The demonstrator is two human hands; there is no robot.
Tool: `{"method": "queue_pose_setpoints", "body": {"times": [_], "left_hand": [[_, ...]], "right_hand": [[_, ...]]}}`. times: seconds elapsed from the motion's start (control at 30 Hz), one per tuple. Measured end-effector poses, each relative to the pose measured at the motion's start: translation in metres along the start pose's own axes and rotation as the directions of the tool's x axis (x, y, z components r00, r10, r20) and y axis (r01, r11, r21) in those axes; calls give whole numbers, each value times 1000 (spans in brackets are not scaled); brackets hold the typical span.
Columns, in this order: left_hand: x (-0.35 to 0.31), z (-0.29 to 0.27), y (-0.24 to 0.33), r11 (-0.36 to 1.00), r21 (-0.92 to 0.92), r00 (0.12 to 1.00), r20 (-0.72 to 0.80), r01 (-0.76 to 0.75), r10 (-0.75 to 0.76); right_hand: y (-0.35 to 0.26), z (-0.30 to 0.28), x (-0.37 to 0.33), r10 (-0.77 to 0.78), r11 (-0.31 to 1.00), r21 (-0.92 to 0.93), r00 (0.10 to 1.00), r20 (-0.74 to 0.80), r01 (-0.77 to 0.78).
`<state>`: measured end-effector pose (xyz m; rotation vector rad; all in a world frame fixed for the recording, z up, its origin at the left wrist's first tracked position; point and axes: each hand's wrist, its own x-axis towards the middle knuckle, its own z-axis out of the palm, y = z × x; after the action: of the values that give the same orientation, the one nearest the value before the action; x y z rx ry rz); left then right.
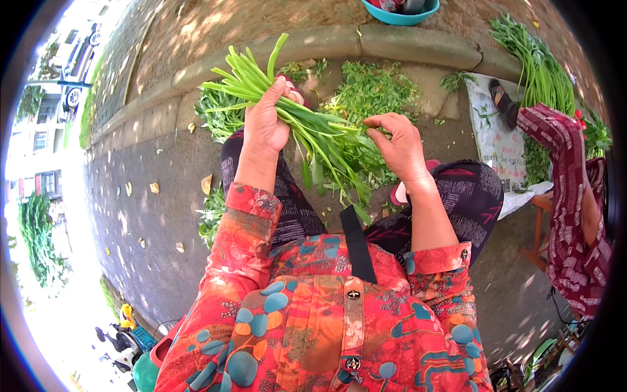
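Observation:
My left hand (266,124) is wrapped round a bunch of leafy green stalks (313,124). The cut stalk ends fan out above my fist, and the leaves droop down to the right, over the gap between my knees. At the bunch's right side, my right hand (397,142) has its thumb and forefinger pinched at a thin green stem (356,128). The very tips partly hide what lies between them. Below and behind the bunch, a pile of loose leafy greens (375,88) lies on the ground against the kerb.
More greens (219,111) lie beyond my left knee. A stone kerb (326,47) runs across the far side, with a blue basin (401,14) behind it. At right, a seated person's patterned trouser leg (555,137) rests near a white sack (499,140) and a long-stalked green heap (542,65).

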<state>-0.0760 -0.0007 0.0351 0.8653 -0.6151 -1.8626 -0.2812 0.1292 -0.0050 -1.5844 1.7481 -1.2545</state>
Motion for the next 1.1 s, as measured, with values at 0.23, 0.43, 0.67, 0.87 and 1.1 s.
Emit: {"method": "queue_pose_setpoints", "body": {"times": [0.23, 0.43, 0.67, 0.87, 1.1], "left_hand": [[0, -2, 0, 998, 49, 997, -57, -50, 53], [4, -5, -3, 989, 69, 969, -201, -129, 141], [6, -5, -8, 978, 49, 924, -321, -204, 209], [6, -12, -5, 978, 32, 908, -367, -205, 202], [10, -18, -4, 979, 12, 908, -370, -204, 194]], "right_hand": [[0, -1, 1, 38, 999, 27, 998, -46, -36], [7, 1, 1, 261, 942, 232, 964, -45, -244], [13, 5, 2, 620, 572, 681, 784, 5, -457], [16, -4, 5, 613, 599, 673, 789, -38, -433], [38, -2, -1, 180, 959, -158, 938, -296, -234]]}}
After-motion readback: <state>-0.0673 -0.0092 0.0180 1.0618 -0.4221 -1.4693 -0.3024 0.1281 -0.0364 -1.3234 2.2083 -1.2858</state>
